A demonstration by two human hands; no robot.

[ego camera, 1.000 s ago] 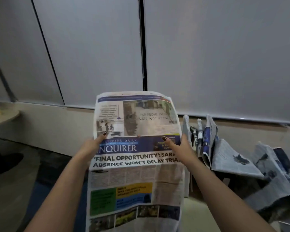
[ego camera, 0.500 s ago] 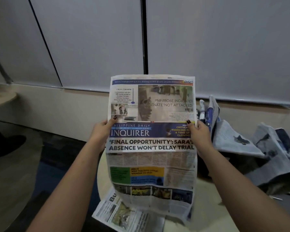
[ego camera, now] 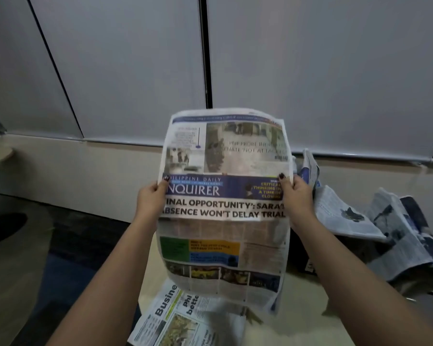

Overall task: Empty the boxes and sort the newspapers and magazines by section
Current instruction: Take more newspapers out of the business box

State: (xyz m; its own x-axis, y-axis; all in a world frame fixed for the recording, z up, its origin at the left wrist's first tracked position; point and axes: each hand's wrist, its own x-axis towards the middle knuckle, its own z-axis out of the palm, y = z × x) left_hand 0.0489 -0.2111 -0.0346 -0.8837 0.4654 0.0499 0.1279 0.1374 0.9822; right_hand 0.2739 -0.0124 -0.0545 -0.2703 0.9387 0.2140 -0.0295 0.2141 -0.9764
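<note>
Grey blinds fill the upper frame. At centre, an Inquirer front page is held upright, pinched at its edges by the left hand and right hand. Identification seems underway; placement apart from the Business section, lower centre, is probably called for.

A front-page newspaper is held upright above the table, the left hand on its left edge and the right hand on its right edge. Below it, a business section lies at the table's near left edge. To the right, behind the right forearm, loose newspapers stand and sprawl toward the table's far right side.
</note>
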